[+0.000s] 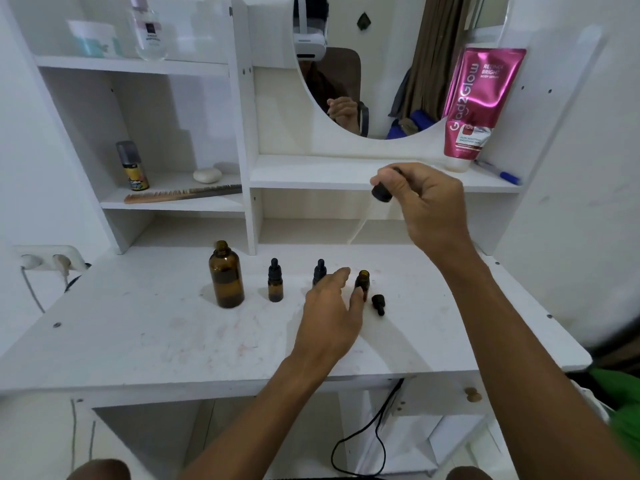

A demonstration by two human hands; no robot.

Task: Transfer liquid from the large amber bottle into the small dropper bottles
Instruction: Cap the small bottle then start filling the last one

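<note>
The large amber bottle (225, 276) stands uncapped on the white desk (138, 327). To its right stand a capped small dropper bottle (275, 281), a second capped one (319, 269) half hidden behind my left hand, and an uncapped third one (363, 278). The small black dropper cap (378, 304) lies beside the third. My left hand (330, 308) hovers with fingers straight, thumb against the uncapped small bottle. My right hand (427, 206) is raised above the desk and pinches the long dropper (381, 195) by its black top; the thin glass pipette hangs down to the left.
White shelves rise behind the desk with a comb (180, 195), a spray can (133, 166) and a soap bar. A pink tube (479, 102) and a pen (500, 173) rest under the mirror. A wall socket (48, 259) sits at the left; a black cable hangs below.
</note>
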